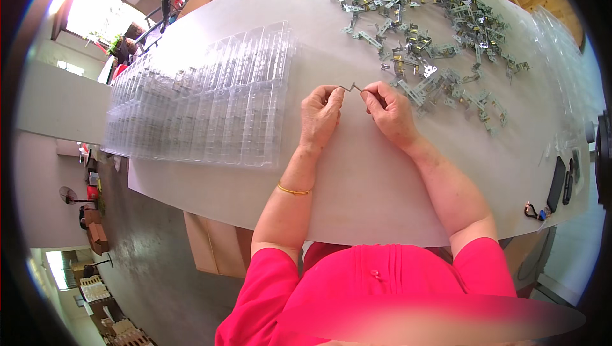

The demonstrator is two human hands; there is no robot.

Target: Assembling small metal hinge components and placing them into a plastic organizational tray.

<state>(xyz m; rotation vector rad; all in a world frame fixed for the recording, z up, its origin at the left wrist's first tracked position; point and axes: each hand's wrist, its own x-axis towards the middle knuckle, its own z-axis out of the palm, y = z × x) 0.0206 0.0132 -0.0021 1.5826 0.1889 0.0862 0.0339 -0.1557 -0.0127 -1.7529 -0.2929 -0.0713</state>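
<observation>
Between my two hands is a small, thin bent metal part (350, 88), seen edge-on, so its full shape is hard to make out. My left hand (322, 113) pinches its left end between thumb and fingertips. The right end sits in the pinch of my right hand (389, 111). Both hands are raised over the middle of the table, their fingers closed. Just beyond and to the right of my right hand spreads a loose heap of metal brackets (414, 43), grey with some brass-coloured parts.
A clear plastic compartment tray (261, 123), one of several in a row, stands on the left of the white table (357, 187). At the right edge lie a black phone-like object (556, 183), keys (532, 211) and clear plastic sheeting (561, 85). A cardboard box (213, 244) stands below the near edge.
</observation>
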